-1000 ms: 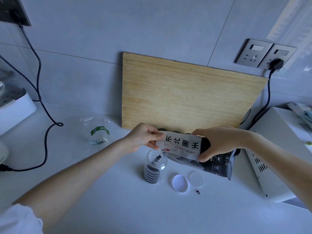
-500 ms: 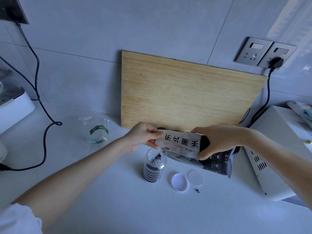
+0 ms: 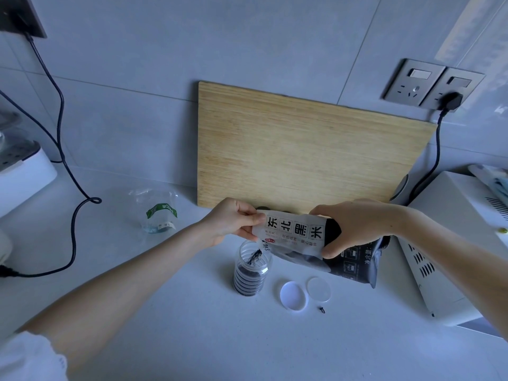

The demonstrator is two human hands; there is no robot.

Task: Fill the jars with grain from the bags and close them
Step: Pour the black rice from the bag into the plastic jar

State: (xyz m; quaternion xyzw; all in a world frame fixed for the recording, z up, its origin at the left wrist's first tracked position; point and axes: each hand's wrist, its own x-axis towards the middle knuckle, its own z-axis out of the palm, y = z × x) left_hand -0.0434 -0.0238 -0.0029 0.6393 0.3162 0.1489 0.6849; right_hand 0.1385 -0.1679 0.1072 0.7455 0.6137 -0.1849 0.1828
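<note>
Both hands, left (image 3: 229,224) and right (image 3: 354,225), grip a crinkled plastic bag (image 3: 316,243), dark grain (image 3: 255,255) falling into the ribbed clear jar (image 3: 251,269); round lids (image 3: 293,295) at its 3 o'clock.

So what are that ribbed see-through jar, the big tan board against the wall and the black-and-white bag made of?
The ribbed clear jar looks like plastic, possibly glass: transparent, with dark grain visible through its wall. The tan board seems bamboo or wood, matte, with fine straight grain lines. The black-and-white bag appears to be flexible plastic film, perhaps with a paper-like label: it creases under both hands.
</note>
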